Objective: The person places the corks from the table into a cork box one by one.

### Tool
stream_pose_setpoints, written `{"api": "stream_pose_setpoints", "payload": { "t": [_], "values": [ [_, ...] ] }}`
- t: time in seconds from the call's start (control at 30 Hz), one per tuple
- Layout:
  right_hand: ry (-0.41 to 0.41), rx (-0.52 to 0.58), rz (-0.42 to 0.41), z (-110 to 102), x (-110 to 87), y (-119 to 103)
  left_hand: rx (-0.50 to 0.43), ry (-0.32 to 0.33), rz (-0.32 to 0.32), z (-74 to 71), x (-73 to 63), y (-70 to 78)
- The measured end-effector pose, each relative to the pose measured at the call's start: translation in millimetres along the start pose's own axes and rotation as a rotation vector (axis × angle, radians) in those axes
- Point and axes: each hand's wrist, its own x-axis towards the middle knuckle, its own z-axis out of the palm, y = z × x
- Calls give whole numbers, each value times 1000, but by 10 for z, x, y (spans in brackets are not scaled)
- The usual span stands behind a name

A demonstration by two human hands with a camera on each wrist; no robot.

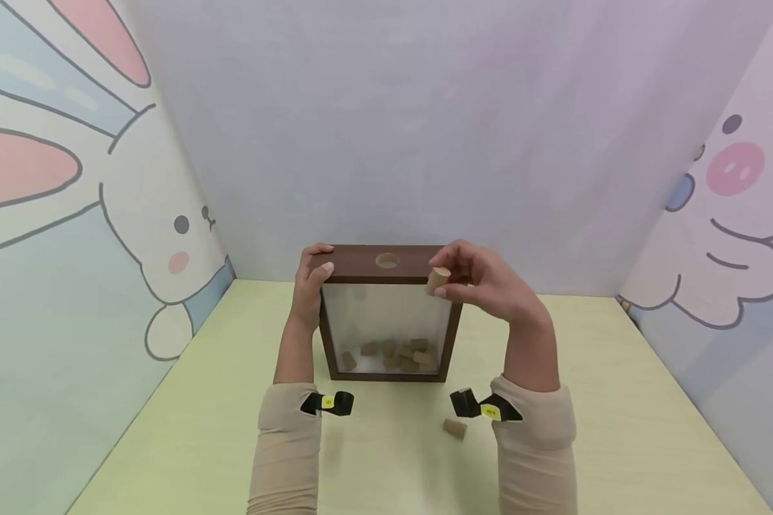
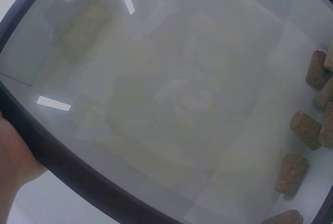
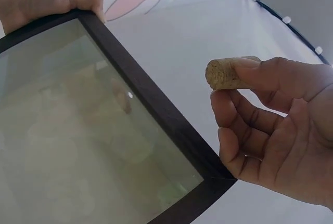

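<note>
A dark brown frame box [image 1: 361, 269] with a clear front stands upright on the table, a round hole [image 1: 387, 260] in its top. My left hand [image 1: 308, 292] grips its upper left corner, thumb on the top and fingers round the side. Between thumb and fingertips, my right hand [image 1: 492, 285] pinches a wine cork [image 1: 438, 281] near the box's upper right corner, to the right of the hole. Several corks [image 2: 291, 174] lie at the bottom inside the box, behind the clear pane.
One loose cork [image 1: 454, 428] lies on the pale yellow table [image 1: 200, 429] in front of the box, toward the right forearm. Behind the table hangs a plain light backdrop [image 1: 386, 129]. Side panels with a cartoon rabbit [image 1: 161, 236] and a cartoon pig [image 1: 702, 236] stand left and right.
</note>
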Motion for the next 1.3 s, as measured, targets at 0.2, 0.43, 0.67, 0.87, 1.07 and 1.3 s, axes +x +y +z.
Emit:
{"api": "stream_pose_setpoints", "payload": {
  "t": [0.2, 0.43, 0.67, 0.87, 1.07, 1.3],
  "values": [
    [-4, -29, 43, -28, 168, -71, 4, 2, -11, -4, 7, 10],
    [-44, -20, 158, -103, 401, -123, 3, 5, -12, -6, 10, 20],
    [-66, -58, 258, -111, 617, -144, -1, -2, -15, -6, -13, 34],
    [-127, -143, 320, -75, 876, -173, -1, 2, -7, -90, 47, -97],
    [-140, -136, 418, -10, 1040, -161, -62, -7, 5, -141, 86, -231],
    [-161, -176, 541, 76, 1152, -66, -83, -28, 11, -116, 68, -232]
  ]
}}
